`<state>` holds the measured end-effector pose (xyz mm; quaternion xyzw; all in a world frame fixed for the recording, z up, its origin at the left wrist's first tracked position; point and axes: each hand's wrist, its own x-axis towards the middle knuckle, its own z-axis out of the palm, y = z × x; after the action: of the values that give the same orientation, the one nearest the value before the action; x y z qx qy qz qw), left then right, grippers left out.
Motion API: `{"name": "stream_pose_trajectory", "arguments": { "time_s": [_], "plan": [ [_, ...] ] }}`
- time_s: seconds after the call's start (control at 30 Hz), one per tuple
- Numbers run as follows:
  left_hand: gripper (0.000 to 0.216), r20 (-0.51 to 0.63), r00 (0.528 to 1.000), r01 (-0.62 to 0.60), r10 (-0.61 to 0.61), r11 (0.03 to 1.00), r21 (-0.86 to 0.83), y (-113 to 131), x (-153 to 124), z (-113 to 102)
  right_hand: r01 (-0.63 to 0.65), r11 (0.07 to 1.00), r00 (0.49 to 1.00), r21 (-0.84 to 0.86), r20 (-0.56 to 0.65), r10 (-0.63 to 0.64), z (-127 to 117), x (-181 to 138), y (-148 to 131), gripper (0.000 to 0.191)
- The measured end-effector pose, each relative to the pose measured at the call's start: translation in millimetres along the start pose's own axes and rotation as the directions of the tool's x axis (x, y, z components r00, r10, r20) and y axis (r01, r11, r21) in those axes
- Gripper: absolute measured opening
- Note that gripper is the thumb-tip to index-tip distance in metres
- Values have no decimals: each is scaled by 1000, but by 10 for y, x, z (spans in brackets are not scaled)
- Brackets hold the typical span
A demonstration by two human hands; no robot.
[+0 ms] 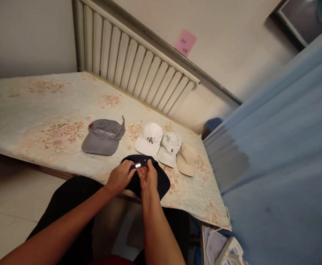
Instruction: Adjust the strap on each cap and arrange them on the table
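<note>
Both my hands are at the back strap of a dark navy baseball cap [163,180] at the bed's near edge. My left hand [120,176] pinches one end of the strap, beside its shiny metal buckle [138,165]. My right hand [149,175] grips the strap on the buckle's other side, thumb on top and fingers underneath. Behind it lie a white cap with black "CK" letters [149,138], a white cap with a small dark emblem [170,149] and a beige cap [187,158]. A grey cap with white script [103,137] sits apart to the left.
The caps rest on a flowered bed cover [67,110]. A slatted rail [139,62] runs along the far side, against the wall. A blue curtain [274,147] hangs on the right. A white device with a cable [231,252] sits low at the right.
</note>
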<state>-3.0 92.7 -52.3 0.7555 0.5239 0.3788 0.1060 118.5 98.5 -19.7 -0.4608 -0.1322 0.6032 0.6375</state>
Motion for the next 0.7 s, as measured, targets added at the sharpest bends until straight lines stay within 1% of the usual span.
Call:
{"name": "stream_pose_trajectory", "arguments": {
  "time_s": [0.13,0.43,0.6,0.7],
  "plan": [
    [13,5,1000,-11,11,1000,-6,-11,-15,-1,-18,999,1000,43,-19,18,-14,18,-40,26],
    [16,-8,1000,-1,1,1000,-1,-10,-24,18,-3,999,1000,43,1,3,-28,-17,-50,20],
    [16,0,1000,-8,8,999,-31,80,-15,-38,9,998,1000,58,25,-10,-42,-66,-115,19],
    [16,-62,998,-35,29,996,-86,175,-10,-118,27,998,999,54,32,-29,-72,-94,-175,21]
  ]
}}
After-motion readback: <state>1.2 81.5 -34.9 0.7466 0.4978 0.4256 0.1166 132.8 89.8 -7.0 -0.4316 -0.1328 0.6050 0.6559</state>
